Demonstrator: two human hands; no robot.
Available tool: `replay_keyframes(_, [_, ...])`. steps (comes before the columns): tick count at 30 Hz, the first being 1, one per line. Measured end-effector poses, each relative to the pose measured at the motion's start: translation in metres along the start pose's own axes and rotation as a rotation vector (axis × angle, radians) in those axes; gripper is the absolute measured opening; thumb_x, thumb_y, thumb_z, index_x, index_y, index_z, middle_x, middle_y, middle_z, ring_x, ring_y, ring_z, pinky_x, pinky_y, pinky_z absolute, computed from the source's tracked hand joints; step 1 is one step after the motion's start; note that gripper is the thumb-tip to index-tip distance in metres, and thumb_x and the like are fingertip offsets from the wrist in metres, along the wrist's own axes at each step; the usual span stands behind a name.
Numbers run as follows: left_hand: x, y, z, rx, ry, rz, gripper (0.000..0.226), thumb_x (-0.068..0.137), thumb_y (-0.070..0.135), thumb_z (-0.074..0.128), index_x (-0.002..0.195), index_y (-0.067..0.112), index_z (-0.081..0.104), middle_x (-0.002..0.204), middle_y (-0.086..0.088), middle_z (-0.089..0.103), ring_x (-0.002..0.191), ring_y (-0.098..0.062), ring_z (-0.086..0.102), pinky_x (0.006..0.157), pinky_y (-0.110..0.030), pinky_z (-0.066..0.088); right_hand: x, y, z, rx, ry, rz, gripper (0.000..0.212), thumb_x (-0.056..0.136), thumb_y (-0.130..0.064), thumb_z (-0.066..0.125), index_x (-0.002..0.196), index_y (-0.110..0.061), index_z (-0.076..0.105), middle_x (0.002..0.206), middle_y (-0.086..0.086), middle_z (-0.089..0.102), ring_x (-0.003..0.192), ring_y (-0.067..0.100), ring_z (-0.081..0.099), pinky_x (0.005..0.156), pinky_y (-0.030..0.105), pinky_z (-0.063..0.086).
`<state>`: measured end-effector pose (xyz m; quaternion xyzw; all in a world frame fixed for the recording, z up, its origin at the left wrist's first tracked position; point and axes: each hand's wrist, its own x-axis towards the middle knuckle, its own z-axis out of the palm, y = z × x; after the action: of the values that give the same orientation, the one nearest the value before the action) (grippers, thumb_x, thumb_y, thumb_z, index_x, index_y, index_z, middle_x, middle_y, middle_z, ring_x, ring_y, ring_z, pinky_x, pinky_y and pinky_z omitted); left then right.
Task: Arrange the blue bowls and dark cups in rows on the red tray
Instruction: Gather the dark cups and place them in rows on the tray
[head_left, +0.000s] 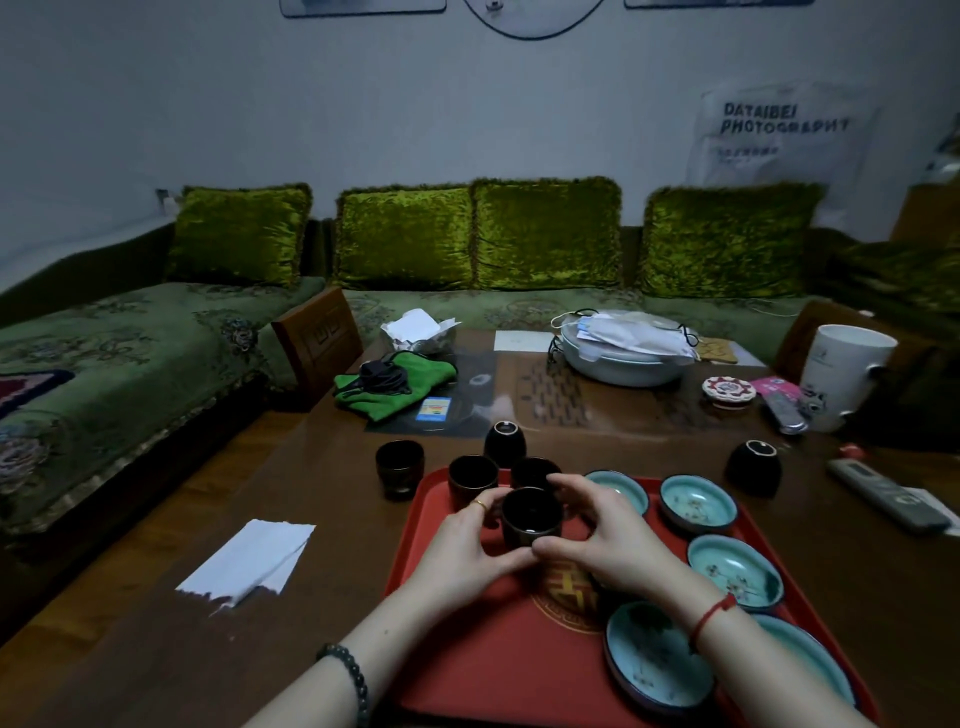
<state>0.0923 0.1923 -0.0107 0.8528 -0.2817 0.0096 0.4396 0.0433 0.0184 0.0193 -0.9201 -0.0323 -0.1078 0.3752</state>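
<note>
A torn white paper sheet (249, 561) lies flat on the glossy brown wooden tabletop (322, 649), at about 9 o'clock from the hands. One glazed dark cup (399, 467), a squat cylinder, stands upright on the tabletop just off the far-left corner of the red tray (467, 654), a smooth plastic rectangle with a raised rim and a gold emblem at its centre. On the tray's far-left part stand three more dark cups: one at the corner (471, 480), one just to its right (532, 472), and a nearer one (531, 517) in front of them. The left hand (467, 540), with a gold ring and a beaded bracelet at the wrist, curls around that nearest cup from 9 o'clock; the right hand (597, 530), a red string at its wrist, closes on it from 3 o'clock, so both hands grasp it, thumbs meeting at 6 o'clock. An upturned dark cup (505, 441) sits on the tabletop at 12 o'clock from the tray's cups. Shallow round blue bowls (698, 501) with a glossy turquoise glaze and dark rims fill the tray's right side, partly hidden by the right forearm. Another upturned dark cup (753, 465) stands off the tray at 1 o'clock, near a grey remote control (888, 493). A green cloth (395, 384) and a white mug (841, 374) lie further back.
</note>
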Motion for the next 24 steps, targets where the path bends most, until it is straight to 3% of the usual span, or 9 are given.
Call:
replay_keyframes(8, [-0.003,-0.002,0.017,0.067,-0.06,-0.052,0.064,0.067,0.047,0.073,0.122,0.029,0.046,0.118,0.006,0.064,0.113,-0.009,0.055,0.1,-0.033,0.042,-0.012,0.014,0.0,-0.057,-0.044,0.037,0.077,0.064,-0.038,0.078,0.131,-0.027,0.041,0.124,-0.007,0.055,0.116,0.006,0.046,0.095,0.019,0.035])
replay_keyframes(14, [-0.003,-0.002,0.021,0.052,-0.065,-0.047,0.065,0.067,0.044,0.074,0.123,0.027,0.045,0.12,0.005,0.063,0.115,-0.01,0.055,0.101,-0.034,0.041,-0.012,0.017,-0.002,-0.04,-0.066,0.048,0.078,0.063,-0.038,0.078,0.131,-0.027,0.041,0.126,-0.005,0.055,0.12,0.01,0.047,0.104,0.031,0.038])
replay_keyframes(19, [-0.004,-0.002,0.021,0.06,-0.09,-0.04,0.068,0.068,0.044,0.074,0.126,0.026,0.043,0.123,0.005,0.061,0.118,-0.01,0.053,0.102,-0.033,0.04,-0.012,0.018,-0.003,-0.05,-0.073,0.017,0.078,0.063,-0.037,0.078,0.131,-0.029,0.04,0.124,-0.008,0.053,0.116,0.006,0.046,0.094,0.018,0.034])
replay_keyframes(24, [-0.003,-0.002,0.008,0.115,-0.179,-0.019,0.079,0.069,0.044,0.073,0.135,0.026,0.034,0.134,0.002,0.053,0.123,-0.01,0.048,0.106,-0.028,0.037,-0.008,0.014,-0.011,-0.065,-0.109,0.003,0.08,0.065,-0.041,0.077,0.133,-0.036,0.034,0.122,-0.013,0.047,0.116,0.004,0.041,0.097,0.02,0.033])
